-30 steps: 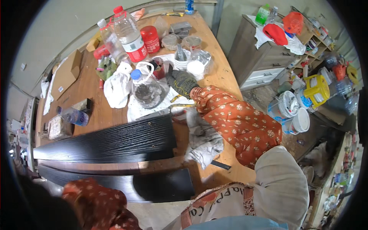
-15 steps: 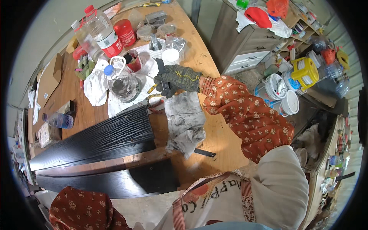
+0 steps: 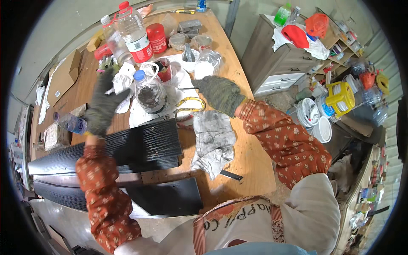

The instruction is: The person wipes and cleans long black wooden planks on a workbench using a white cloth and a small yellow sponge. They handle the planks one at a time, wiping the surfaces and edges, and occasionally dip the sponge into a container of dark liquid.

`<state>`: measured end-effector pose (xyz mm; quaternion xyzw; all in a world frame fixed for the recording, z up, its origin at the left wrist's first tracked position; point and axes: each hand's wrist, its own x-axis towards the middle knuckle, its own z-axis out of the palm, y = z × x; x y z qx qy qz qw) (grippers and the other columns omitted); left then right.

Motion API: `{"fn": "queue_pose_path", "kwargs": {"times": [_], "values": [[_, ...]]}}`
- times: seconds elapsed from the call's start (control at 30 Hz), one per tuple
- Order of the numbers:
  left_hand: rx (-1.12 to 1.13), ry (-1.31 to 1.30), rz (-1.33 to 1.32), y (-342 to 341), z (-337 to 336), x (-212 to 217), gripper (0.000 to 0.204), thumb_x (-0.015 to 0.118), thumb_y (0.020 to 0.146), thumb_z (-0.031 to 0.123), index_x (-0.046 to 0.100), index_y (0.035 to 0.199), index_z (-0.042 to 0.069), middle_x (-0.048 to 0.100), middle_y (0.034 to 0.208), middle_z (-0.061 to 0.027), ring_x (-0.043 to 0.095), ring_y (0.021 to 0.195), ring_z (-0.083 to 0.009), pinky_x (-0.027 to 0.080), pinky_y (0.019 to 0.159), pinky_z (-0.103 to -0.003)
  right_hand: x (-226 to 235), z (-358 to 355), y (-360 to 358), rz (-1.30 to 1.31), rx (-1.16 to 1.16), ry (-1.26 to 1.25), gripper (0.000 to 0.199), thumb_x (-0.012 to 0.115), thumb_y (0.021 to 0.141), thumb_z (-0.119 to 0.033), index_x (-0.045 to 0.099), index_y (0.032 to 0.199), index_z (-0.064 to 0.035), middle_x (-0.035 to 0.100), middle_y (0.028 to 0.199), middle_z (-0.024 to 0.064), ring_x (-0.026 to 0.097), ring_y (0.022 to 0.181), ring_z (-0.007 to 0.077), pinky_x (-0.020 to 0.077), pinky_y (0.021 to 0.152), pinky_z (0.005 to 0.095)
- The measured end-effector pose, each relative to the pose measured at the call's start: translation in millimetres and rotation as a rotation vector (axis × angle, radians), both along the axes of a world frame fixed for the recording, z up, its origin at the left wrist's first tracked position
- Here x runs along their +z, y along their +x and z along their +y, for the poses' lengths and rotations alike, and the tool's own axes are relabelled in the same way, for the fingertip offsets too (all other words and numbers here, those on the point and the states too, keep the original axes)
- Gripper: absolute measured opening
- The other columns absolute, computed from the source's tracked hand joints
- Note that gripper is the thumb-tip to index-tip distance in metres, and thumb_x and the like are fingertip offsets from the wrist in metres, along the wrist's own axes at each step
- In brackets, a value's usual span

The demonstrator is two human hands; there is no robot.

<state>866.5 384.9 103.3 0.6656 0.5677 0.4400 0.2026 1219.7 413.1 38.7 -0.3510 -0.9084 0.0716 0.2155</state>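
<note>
My left hand [image 3: 102,104], in a dark grey knit glove, hovers over the far black wood-grain panel [image 3: 148,140] with fingers spread and nothing in them. My right hand [image 3: 221,94], gloved alike, is closed around a thin dark tool [image 3: 187,88] pointing left; its kind is unclear. Just below that tool lies a curved yellow-handled tool [image 3: 191,102]. A stained grey cloth [image 3: 214,138] is spread on the table nearer me. Left of my right hand, a clear jug with a blue cap [image 3: 151,95] holds dark matter and stands on white cloth.
A second black panel [image 3: 170,197] lies along the table's near edge. Bottles, a red canister [image 3: 156,38] and several tubs crowd the back. At the left are a purple-tinted bottle [image 3: 72,123] and cardboard [image 3: 66,78]. A grey drawer cabinet [image 3: 276,55] and buckets [image 3: 321,129] stand at right.
My left hand has come up from the lower left over the far panel, fingers spread. The right hand has shifted away from the yellow-handled tool, and the view has moved slightly.
</note>
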Motion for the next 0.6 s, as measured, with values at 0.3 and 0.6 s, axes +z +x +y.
{"fn": "queue_pose_path", "kwargs": {"times": [0.3, 0.6], "values": [[-0.026, -0.057, 0.211, 55, 30, -19, 0.084, 0.083, 0.068, 0.027, 0.042, 0.138, 0.006, 0.051, 0.132, -0.0174, 0.048, 0.124, -0.0323, 0.040, 0.104, -0.040, 56, -23, 18, -0.306, -0.181, 0.694, 0.054, 0.057, 0.078, -0.018, 0.054, 0.131, -0.0124, 0.056, 0.123, 0.0075, 0.056, 0.102, 0.0256, 0.0459, 0.084, 0.0400], [0.026, -0.044, 0.384, 62, 34, -2, 0.053, 0.073, 0.078, 0.013, 0.054, 0.127, 0.008, 0.062, 0.108, -0.0119, 0.061, 0.094, -0.0229, 0.051, 0.081, -0.034, 52, -19, 5, -0.223, -0.069, 0.654, 0.055, 0.056, 0.078, -0.014, 0.052, 0.132, -0.0068, 0.055, 0.127, 0.0106, 0.057, 0.103, 0.0267, 0.0457, 0.087, 0.0404]]}}
